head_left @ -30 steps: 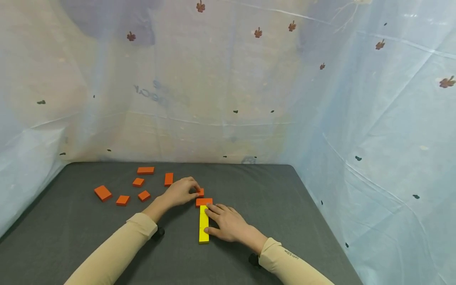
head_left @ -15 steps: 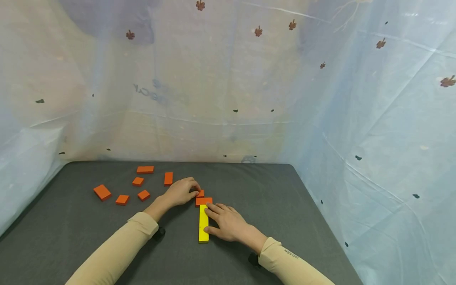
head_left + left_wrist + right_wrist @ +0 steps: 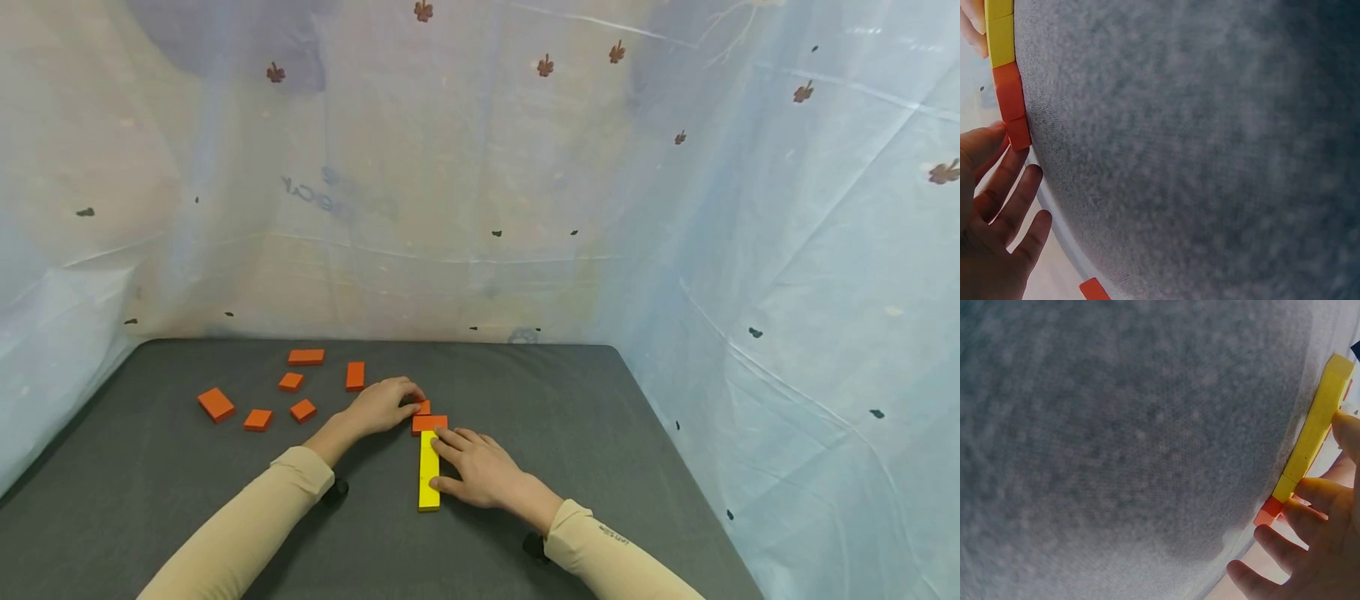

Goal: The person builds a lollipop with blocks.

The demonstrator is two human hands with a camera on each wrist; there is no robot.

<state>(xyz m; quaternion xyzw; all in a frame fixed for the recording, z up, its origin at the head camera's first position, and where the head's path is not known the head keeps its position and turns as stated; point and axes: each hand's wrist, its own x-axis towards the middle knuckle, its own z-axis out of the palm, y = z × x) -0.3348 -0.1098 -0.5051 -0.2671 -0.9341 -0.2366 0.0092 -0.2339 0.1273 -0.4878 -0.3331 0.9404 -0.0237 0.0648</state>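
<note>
In the head view my left hand (image 3: 384, 405) pinches a small orange block (image 3: 424, 407) between thumb and fingers, at the far side of an orange rectangular block (image 3: 430, 425). The left wrist view shows the small orange block (image 3: 1019, 134) end to end with the orange rectangular block (image 3: 1009, 92). A yellow strip (image 3: 428, 487) runs from that rectangular block toward me; a seam crosses it in the right wrist view. My right hand (image 3: 480, 471) rests against the strip's right side with fingers spread, thumb and fingertips touching the yellow strip (image 3: 1315, 425).
Several loose orange blocks lie at the back left of the dark table (image 3: 600, 433), among them an upright-lying one (image 3: 355, 376) near my left hand and a larger one (image 3: 216, 405) farthest left. Translucent plastic sheeting (image 3: 420, 167) hangs behind and on both sides.
The small orange block in my left hand has shifted slightly toward the orange rectangular block and sits a little lower. My right hand and the yellow strip have stayed put.
</note>
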